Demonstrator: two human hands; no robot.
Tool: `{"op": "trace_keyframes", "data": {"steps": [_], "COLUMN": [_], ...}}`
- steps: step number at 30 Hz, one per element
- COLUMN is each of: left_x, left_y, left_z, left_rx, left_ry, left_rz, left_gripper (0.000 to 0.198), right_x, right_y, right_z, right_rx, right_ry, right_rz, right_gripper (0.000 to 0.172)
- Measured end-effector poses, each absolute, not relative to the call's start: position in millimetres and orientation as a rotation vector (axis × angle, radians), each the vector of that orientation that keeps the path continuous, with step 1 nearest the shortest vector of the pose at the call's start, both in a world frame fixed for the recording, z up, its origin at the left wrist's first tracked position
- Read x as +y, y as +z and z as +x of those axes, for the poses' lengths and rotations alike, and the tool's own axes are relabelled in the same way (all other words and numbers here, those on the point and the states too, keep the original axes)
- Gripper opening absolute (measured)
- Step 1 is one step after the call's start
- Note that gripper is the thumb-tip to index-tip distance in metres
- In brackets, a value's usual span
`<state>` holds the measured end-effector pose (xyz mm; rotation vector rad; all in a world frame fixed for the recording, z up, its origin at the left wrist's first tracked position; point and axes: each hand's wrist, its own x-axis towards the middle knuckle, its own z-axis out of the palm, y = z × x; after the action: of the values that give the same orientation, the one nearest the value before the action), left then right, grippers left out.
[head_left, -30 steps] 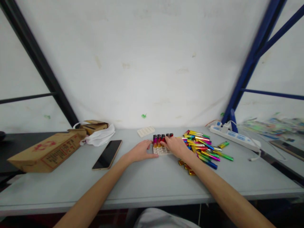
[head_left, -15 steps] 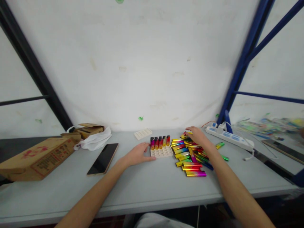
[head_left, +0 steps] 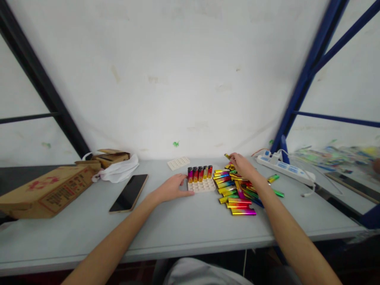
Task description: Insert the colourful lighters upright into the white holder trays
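Note:
A white tray with rows of holes [head_left: 204,186] lies on the grey table, and several shiny lighters [head_left: 200,174] with black tops stand upright along its back row. My left hand [head_left: 172,188] steadies the tray's left side, thumb at the front corner and fingers near the back one. Over the far end of a loose pile of metallic, multicoloured lighters [head_left: 234,194], my right hand [head_left: 243,165] pinches one gold-coloured lighter [head_left: 227,156], whose tip sticks out to the left. The rest of that lighter is hidden by my fingers.
A second white holed tray [head_left: 178,163] lies near the wall. On the left are a dark phone [head_left: 129,193], a cardboard box [head_left: 50,192], a smaller box [head_left: 110,158] and a white plastic bag [head_left: 120,171]. A power strip [head_left: 286,170] with cables sits at right.
My right hand has lifted slightly from the pile's far end, with a gold lighter now showing in its fingertips. My left hand stays at the tray. The view has shifted a little.

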<state>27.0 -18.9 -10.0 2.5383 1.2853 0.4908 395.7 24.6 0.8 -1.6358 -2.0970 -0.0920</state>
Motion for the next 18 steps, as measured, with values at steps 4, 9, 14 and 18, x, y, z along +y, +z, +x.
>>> {"op": "trace_keyframes", "data": {"steps": [4,9,14,18], "left_x": [-20,-17,-13,-12], "left_y": [-9,-9,-8,-6], "left_z": [28,25,19,16], "left_rx": [1.28,1.251,1.233,1.195], "left_ry": [0.509,0.476,0.494,0.501], "left_rz": [2.54,2.565,2.6,2.618], "left_gripper": [0.059,0.057,0.05,0.05], "right_x": [18,10,7,-4], "right_y": [11,11,7,11], "right_z": [380,351,330,316], "right_rx": [-1.963,-1.716,-1.585,-1.709], "right_ry": [0.075,0.305,0.501,0.588], "right_rz": [-1.477,-1.23,-1.168,-1.047], "right_gripper": [0.036,0.046,0.055,0.055]}}
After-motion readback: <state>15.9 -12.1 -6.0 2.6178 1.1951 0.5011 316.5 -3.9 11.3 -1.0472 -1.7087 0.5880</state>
